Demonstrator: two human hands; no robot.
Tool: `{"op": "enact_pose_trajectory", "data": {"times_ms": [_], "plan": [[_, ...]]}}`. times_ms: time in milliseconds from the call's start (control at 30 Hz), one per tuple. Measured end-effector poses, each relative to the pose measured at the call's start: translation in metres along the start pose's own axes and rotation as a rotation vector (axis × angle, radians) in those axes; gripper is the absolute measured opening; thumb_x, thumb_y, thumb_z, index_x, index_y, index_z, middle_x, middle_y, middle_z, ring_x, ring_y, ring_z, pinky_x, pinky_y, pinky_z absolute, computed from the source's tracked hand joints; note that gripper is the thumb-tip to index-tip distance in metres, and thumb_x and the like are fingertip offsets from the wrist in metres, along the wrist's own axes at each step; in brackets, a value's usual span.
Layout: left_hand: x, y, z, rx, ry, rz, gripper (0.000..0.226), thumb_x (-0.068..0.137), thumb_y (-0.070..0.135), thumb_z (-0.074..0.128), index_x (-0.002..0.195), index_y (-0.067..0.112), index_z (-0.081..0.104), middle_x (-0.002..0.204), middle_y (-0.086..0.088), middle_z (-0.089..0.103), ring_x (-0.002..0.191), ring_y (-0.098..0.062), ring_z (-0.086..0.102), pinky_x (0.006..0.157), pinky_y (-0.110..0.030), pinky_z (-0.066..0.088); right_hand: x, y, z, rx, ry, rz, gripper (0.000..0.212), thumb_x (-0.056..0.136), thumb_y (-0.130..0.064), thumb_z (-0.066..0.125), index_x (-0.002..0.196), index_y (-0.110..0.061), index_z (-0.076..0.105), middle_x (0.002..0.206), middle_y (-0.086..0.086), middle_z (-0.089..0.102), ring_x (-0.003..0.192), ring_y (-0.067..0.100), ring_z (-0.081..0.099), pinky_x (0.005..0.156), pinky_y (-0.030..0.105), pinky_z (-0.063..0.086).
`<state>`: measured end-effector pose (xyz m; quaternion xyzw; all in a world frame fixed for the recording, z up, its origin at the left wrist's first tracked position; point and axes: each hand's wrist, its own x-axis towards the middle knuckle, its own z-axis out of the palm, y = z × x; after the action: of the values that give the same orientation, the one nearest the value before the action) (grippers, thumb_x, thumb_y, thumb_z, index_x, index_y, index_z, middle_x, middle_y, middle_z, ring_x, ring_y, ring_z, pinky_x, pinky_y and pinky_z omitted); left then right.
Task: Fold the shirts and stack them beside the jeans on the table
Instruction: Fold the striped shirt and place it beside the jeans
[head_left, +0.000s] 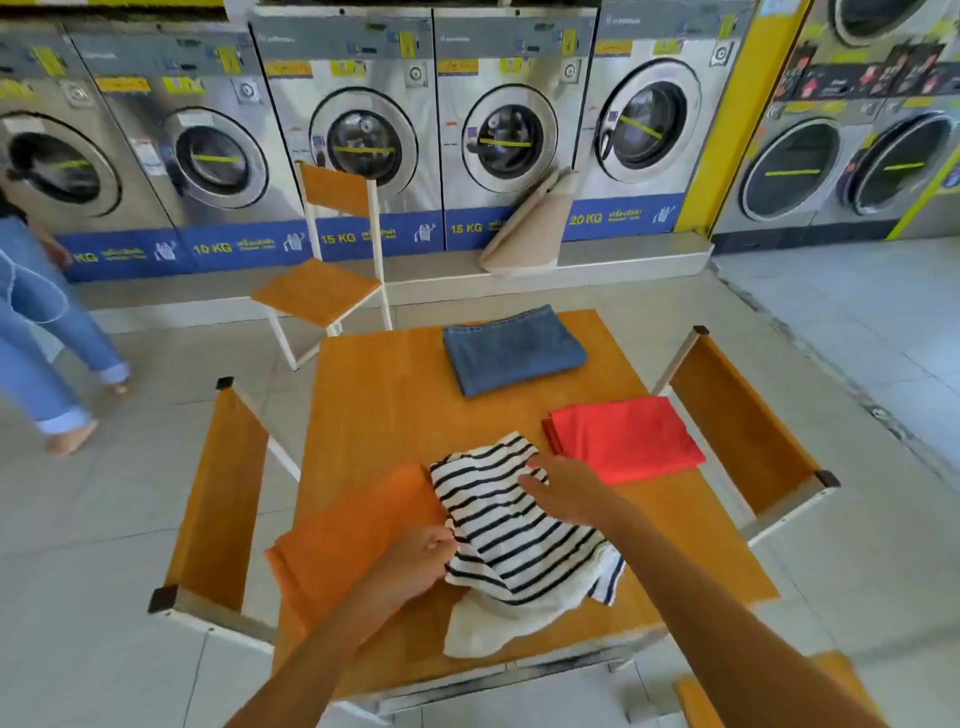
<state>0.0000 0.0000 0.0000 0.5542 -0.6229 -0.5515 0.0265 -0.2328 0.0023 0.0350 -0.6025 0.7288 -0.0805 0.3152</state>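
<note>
A crumpled black-and-white striped shirt lies at the near middle of the wooden table. My left hand pinches its left edge. My right hand rests flat on its upper part, fingers spread. An orange shirt lies spread out to the left, partly under the striped one. A folded red shirt sits at the right side. Folded blue jeans lie at the far end of the table.
Wooden chairs stand at the left, right and far side of the table. A row of washing machines lines the back wall. A person in jeans walks at the far left.
</note>
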Motion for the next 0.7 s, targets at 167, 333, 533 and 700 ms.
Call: {"op": "enact_pose_trajectory", "data": {"times_ms": [167,333,533,700], "plan": [[0.019,-0.009,0.027,-0.076,0.036,-0.12,0.027,0.096,0.04,0.045,0.112,0.026,0.061,0.113,0.005,0.063,0.103,-0.013,0.062,0.092,-0.035,0.053,-0.001,0.032,0.019,0.008,-0.041,0.106,0.05,0.102,-0.043,0.043,0.144,-0.015,0.047,0.15,0.005,0.048,0.136,0.025,0.044,0.109,0.034,0.034],[0.035,-0.001,0.048,-0.041,0.165,-0.23,0.041,0.095,0.045,0.043,0.097,0.011,0.066,0.1,-0.013,0.071,0.093,-0.028,0.069,0.08,-0.041,0.057,0.015,0.063,0.024,0.016,-0.077,0.16,0.05,0.103,-0.04,0.044,0.142,-0.01,0.048,0.144,0.01,0.053,0.129,0.029,0.05,0.103,0.035,0.04],[0.058,0.004,0.067,-0.045,0.301,-0.247,0.059,0.087,0.055,0.055,0.125,0.009,0.059,0.121,-0.009,0.066,0.112,-0.028,0.062,0.086,-0.034,0.049,0.036,0.096,0.031,0.063,-0.096,0.163,0.047,0.099,-0.039,0.046,0.136,-0.01,0.049,0.133,0.011,0.058,0.117,0.03,0.056,0.097,0.043,0.048],[0.061,0.013,0.072,-0.099,0.377,-0.253,0.035,0.088,0.035,0.061,0.088,0.001,0.07,0.091,-0.016,0.073,0.083,-0.025,0.066,0.08,-0.045,0.052,0.045,0.115,0.043,-0.002,-0.025,0.152,0.048,0.096,-0.036,0.051,0.136,-0.01,0.049,0.136,0.013,0.05,0.129,0.036,0.043,0.106,0.043,0.039]]}}
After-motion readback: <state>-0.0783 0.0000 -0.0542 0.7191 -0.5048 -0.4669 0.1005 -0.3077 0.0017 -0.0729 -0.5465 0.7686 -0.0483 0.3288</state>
